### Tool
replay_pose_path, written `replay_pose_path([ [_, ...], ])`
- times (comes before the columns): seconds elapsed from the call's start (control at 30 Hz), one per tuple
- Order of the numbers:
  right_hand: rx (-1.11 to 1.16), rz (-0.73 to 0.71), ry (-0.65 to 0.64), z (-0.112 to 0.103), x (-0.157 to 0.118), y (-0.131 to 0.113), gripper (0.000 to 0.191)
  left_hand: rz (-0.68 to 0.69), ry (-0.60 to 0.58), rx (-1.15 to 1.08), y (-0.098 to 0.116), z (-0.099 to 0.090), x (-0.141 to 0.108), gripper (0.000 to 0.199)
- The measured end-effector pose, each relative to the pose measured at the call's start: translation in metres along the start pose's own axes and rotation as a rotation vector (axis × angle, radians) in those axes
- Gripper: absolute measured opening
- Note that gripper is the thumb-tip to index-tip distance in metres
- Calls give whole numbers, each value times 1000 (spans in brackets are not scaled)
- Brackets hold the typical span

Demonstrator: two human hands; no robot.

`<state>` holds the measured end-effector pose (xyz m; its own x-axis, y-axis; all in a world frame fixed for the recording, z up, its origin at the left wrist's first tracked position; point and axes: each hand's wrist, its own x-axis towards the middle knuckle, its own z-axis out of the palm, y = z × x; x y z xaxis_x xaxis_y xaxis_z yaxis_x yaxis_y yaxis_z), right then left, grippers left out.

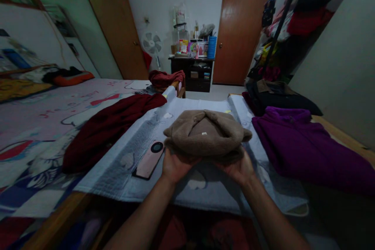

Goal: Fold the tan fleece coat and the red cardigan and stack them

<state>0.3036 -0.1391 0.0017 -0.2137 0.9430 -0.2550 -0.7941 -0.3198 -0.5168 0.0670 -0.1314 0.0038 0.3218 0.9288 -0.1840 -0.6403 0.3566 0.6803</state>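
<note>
A folded brown fleece jacket (202, 144) with its collar toward the top lies in front of me, over a light blue cloth (193, 199). My left hand (178, 166) grips its near left edge from beneath. On the near right edge, my right hand (236, 167) holds it the same way. The fingers of both hands are partly hidden under the fabric. A small white tag shows inside the collar. Left of the jacket, a pink phone (149, 162) with a round black camera lies on the cloth.
A dark red garment (111, 133) lies on the patterned bed (70, 113) at left. Folded purple clothing (304, 148) and a dark jacket (281, 95) rest at right. Farther back are a fan (151, 43), a dark cabinet (191, 74) and hanging clothes (307, 19).
</note>
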Motion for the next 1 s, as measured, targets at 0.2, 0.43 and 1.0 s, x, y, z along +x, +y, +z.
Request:
replay_pose_path([
  [0.2, 7, 90, 152, -10, -28, 14, 50, -72, 120, -500, -19, -6, -19, 70],
  [0.43, -228, 127, 313, -38, -51, 19, 20, -228, 343, -364, -32, 5, -15, 48],
  [1.0, -1340, -393, 578, -38, 15, -63, 56, 295, 635, 1103, 37, -53, 33, 52],
])
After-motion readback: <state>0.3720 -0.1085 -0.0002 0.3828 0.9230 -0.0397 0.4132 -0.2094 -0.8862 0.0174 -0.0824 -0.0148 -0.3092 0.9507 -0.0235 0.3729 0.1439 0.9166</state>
